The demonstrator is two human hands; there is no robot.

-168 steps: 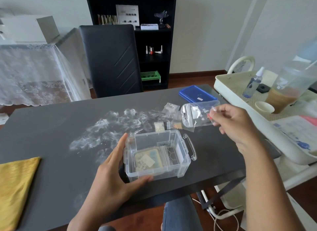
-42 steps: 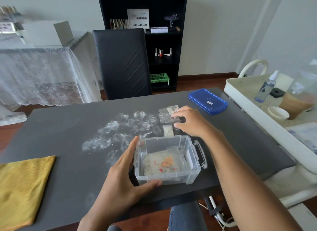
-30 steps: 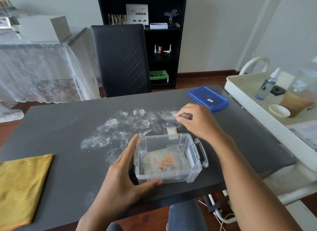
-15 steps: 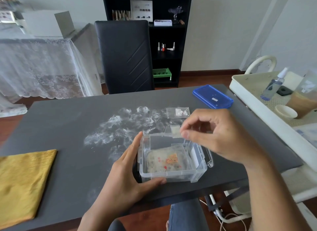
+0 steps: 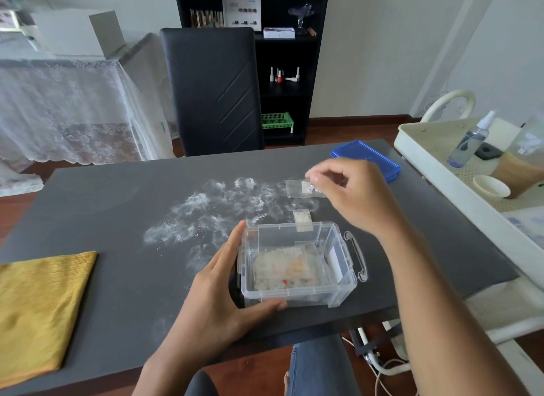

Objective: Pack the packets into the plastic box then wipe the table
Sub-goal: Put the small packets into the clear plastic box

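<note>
The dark grey counter [image 5: 103,207] fills most of the view, with a smear of white powder [image 5: 212,210] spread across its middle. A folded yellow cloth [image 5: 38,310] lies flat on the counter's near left corner, well apart from everything else. Near the front edge, right of centre, stands the clear plastic box [image 5: 297,266], open at the top, with its handle on the right end; several packets [image 5: 284,267] lie flat on its floor, showing pale, orange and red contents. The left hand [image 5: 217,298] steadies the box, its fingers [image 5: 232,248] spread apart along the left wall and the thumb pressed against the front wall. The blue lid [image 5: 368,160] sits on the far right part of the counter, partly hidden by the right hand [image 5: 350,195]. That hand hovers above the counter beyond the box, with its thumb and forefinger drawn together at the edge of a clear packet [image 5: 303,188] that lies on the counter; whether they actually pinch it or only touch it cannot be told. A smaller packet [image 5: 302,217] holding pale bits lies just behind the box's far wall, between the box and the clear packet.
</note>
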